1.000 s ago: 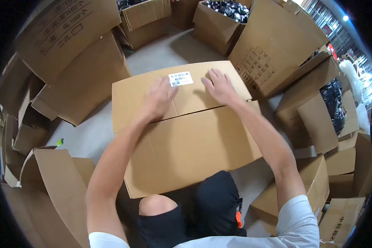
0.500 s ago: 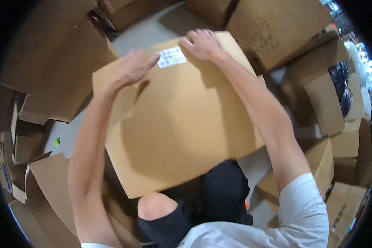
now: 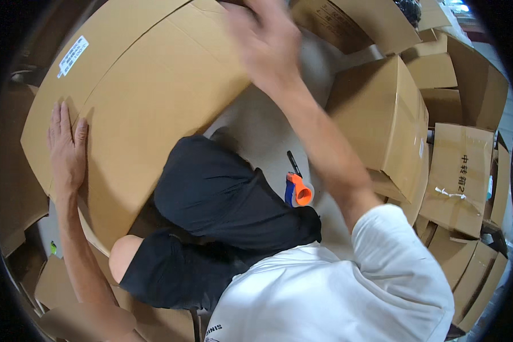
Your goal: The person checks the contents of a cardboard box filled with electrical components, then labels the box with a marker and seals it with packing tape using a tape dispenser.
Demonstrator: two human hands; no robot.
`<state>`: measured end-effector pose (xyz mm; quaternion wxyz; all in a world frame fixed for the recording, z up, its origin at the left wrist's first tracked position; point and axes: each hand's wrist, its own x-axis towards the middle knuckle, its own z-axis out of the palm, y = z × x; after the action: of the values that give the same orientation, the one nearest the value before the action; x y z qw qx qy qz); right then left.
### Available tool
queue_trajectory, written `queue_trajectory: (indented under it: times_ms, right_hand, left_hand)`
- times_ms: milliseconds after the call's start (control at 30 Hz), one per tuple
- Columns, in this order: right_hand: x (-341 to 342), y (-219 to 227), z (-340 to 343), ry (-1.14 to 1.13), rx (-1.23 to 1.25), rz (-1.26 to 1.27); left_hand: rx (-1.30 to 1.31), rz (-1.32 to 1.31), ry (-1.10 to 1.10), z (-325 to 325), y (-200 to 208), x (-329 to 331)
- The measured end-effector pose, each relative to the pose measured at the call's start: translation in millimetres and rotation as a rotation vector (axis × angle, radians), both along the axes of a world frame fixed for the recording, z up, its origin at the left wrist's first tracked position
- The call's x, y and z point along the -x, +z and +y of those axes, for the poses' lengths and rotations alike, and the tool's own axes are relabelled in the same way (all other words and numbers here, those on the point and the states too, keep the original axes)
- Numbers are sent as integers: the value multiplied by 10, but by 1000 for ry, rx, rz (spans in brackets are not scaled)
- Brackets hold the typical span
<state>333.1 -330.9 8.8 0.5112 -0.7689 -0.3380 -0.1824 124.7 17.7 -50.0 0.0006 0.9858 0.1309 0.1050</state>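
A large brown cardboard box (image 3: 148, 85) fills the upper left, with a seam running across its top face. On it, near the far left, is a white printed label (image 3: 72, 56). My left hand (image 3: 68, 149) lies flat on the box's left part, fingers stretched out. Above the box's right end, my right hand (image 3: 268, 54) is smeared by motion. Its fingers are partly blurred, and I cannot tell whether it touches the cardboard. My bent knees are against the box's near side.
On the floor to the right of my legs lie a blue-and-orange tape dispenser (image 3: 299, 192) and a slim black pen-like object (image 3: 294, 163). Several cardboard boxes (image 3: 370, 108) are stacked along the right. Cardboard (image 3: 17, 142) stands at the left, near a small green scrap (image 3: 53, 248).
My view has swung right, bringing the tape dispenser into sight. My left hand has moved from beside the label to flat on the box; my right hand has lifted off its far edge.
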Motion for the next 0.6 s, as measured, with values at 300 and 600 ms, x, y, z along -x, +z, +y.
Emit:
queue_trajectory:
  times_ms: [300,600]
  right_hand:
    - [1532,-3162,-3138,-526,1001,831]
    - [1037,-3019,-3161,-535,896,824]
  left_hand:
    - [32,13,117,-126,216,53]
    - [134,-166,70,-192,344,-11]
